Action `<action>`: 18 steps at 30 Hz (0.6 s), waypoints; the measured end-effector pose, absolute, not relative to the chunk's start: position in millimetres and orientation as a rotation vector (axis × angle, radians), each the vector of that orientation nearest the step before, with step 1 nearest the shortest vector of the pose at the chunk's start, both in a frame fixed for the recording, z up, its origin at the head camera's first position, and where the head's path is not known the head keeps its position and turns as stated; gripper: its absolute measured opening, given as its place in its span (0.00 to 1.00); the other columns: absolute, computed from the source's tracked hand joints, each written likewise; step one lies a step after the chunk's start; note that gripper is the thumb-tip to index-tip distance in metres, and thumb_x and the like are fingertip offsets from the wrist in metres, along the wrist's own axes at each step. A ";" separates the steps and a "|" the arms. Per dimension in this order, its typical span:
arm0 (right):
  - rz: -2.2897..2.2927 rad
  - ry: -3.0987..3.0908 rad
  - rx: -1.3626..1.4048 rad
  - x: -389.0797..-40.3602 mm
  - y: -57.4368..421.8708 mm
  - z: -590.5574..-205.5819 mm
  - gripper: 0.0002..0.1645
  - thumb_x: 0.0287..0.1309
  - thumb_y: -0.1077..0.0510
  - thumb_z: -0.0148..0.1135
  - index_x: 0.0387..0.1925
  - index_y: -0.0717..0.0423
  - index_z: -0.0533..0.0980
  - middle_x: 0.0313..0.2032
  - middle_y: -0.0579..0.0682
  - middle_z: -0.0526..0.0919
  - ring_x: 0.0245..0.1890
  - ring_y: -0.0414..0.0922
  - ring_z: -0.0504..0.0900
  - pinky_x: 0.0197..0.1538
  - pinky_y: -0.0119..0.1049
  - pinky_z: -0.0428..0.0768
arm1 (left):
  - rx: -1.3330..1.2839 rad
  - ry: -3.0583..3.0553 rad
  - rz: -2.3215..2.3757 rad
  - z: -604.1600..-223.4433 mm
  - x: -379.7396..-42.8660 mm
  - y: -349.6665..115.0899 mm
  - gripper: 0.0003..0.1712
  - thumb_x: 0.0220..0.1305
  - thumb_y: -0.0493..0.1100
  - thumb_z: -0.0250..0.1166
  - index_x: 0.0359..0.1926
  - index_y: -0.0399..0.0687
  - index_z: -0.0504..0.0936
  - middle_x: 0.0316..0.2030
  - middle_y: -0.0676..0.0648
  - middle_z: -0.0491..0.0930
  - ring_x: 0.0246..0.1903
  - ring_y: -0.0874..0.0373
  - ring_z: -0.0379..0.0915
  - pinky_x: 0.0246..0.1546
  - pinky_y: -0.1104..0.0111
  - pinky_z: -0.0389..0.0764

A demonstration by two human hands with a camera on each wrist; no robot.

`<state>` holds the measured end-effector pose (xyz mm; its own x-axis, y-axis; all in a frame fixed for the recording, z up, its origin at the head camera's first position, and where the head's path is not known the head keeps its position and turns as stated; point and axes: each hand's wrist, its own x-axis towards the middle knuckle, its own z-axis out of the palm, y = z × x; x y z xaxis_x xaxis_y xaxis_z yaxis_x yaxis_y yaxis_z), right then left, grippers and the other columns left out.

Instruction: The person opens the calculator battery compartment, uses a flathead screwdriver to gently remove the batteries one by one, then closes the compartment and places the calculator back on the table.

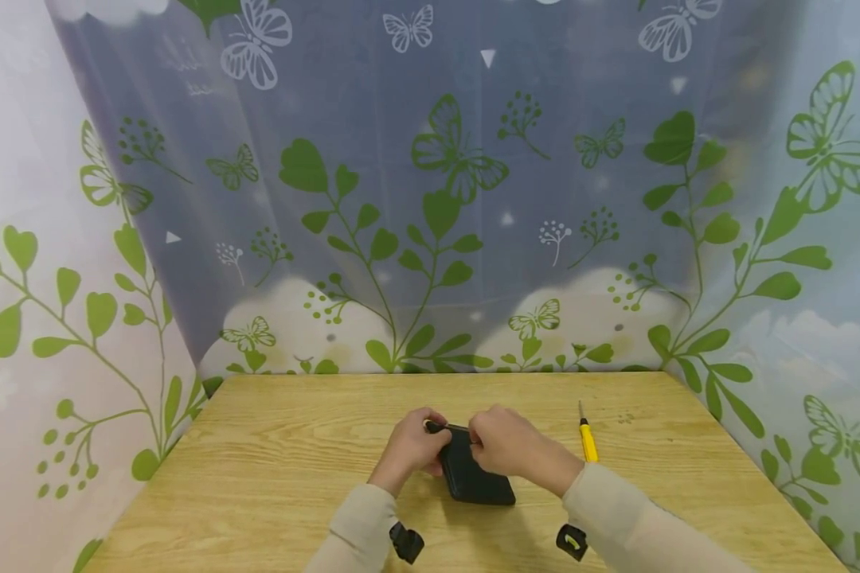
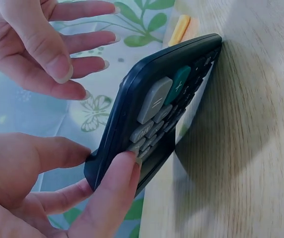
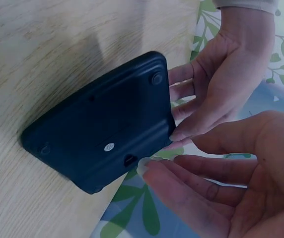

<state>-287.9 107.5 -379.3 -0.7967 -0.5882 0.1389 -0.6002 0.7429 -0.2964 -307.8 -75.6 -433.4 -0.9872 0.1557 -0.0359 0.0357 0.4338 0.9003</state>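
Observation:
A black calculator (image 1: 476,481) is tilted over the table with its back facing up. My left hand (image 1: 407,447) pinches one corner of it between thumb and fingers. The left wrist view shows its grey keys and one green key (image 2: 178,84) on the downward side. On its back, in the right wrist view, are round feet, a small white sticker (image 3: 109,147) and a dark notch (image 3: 130,159) near the edge. My right hand (image 1: 512,442) is close beside that edge, fingertips near the notch. Its fingers look extended in the left wrist view.
A screwdriver (image 1: 589,442) with a yellow handle lies on the wooden table (image 1: 272,461), right of my hands. Several tiny pieces (image 1: 625,418) lie just beyond it. Patterned cloth (image 1: 430,239) hangs behind the table and at both sides.

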 end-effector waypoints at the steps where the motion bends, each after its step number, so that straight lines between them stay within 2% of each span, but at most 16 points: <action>1: 0.514 -2.914 0.975 -288.8 108.1 -379.2 0.27 0.60 0.69 0.65 0.14 0.48 0.63 0.12 0.39 0.55 0.13 0.36 0.52 0.21 0.28 0.51 | 0.173 2.558 1.607 -434.4 -308.2 -75.8 0.18 0.68 0.38 0.63 0.57 0.36 0.79 0.33 0.39 0.81 0.20 0.46 0.85 0.27 0.53 0.91; 6: 0.554 -2.964 0.927 -293.0 112.3 -381.3 0.26 0.61 0.70 0.63 0.14 0.49 0.64 0.10 0.40 0.58 0.11 0.37 0.55 0.20 0.28 0.53 | 0.186 2.581 1.606 -437.9 -309.9 -77.2 0.17 0.68 0.37 0.64 0.56 0.35 0.79 0.30 0.40 0.80 0.19 0.47 0.84 0.26 0.54 0.91; 9: 0.565 -3.007 0.883 -296.3 114.9 -383.6 0.27 0.62 0.70 0.62 0.13 0.49 0.65 0.08 0.41 0.60 0.09 0.37 0.59 0.18 0.28 0.55 | 0.185 2.584 1.595 -438.5 -310.3 -78.2 0.17 0.68 0.37 0.64 0.56 0.36 0.80 0.33 0.39 0.79 0.21 0.43 0.85 0.26 0.53 0.91; 11: 0.569 -3.036 0.845 -298.8 116.7 -385.7 0.24 0.63 0.70 0.63 0.14 0.52 0.68 0.08 0.43 0.64 0.08 0.38 0.64 0.17 0.29 0.60 | 0.185 2.582 1.588 -438.4 -310.2 -78.8 0.17 0.69 0.37 0.64 0.56 0.36 0.80 0.35 0.38 0.79 0.23 0.40 0.86 0.25 0.54 0.91; 13: 0.567 -3.066 0.798 -300.4 118.8 -387.7 0.16 0.63 0.69 0.64 0.19 0.57 0.75 0.11 0.46 0.73 0.08 0.40 0.69 0.18 0.32 0.69 | 0.183 2.576 1.579 -438.7 -309.8 -79.2 0.16 0.70 0.37 0.63 0.56 0.36 0.80 0.36 0.37 0.79 0.25 0.37 0.86 0.25 0.54 0.91; 16: 0.575 -3.088 0.746 -302.7 122.9 -391.5 0.03 0.63 0.69 0.65 0.32 0.66 0.82 0.23 0.56 0.84 0.10 0.45 0.76 0.27 0.38 0.84 | 0.179 2.560 1.579 -439.2 -308.5 -79.7 0.16 0.71 0.36 0.63 0.57 0.35 0.79 0.37 0.36 0.78 0.26 0.36 0.85 0.24 0.54 0.90; 18: 0.585 -3.100 0.719 -304.0 125.8 -394.3 0.04 0.63 0.69 0.66 0.39 0.68 0.82 0.31 0.61 0.87 0.11 0.47 0.79 0.31 0.41 0.88 | 0.169 2.547 1.585 -439.7 -307.5 -79.9 0.16 0.71 0.35 0.62 0.57 0.35 0.79 0.37 0.37 0.77 0.26 0.37 0.84 0.24 0.54 0.90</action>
<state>-304.0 125.8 -394.3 -0.8970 -0.4418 -0.0097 -0.4078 0.8361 -0.3668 -307.5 -79.9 -439.7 -0.9843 0.1674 -0.0569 0.0229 0.4397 0.8978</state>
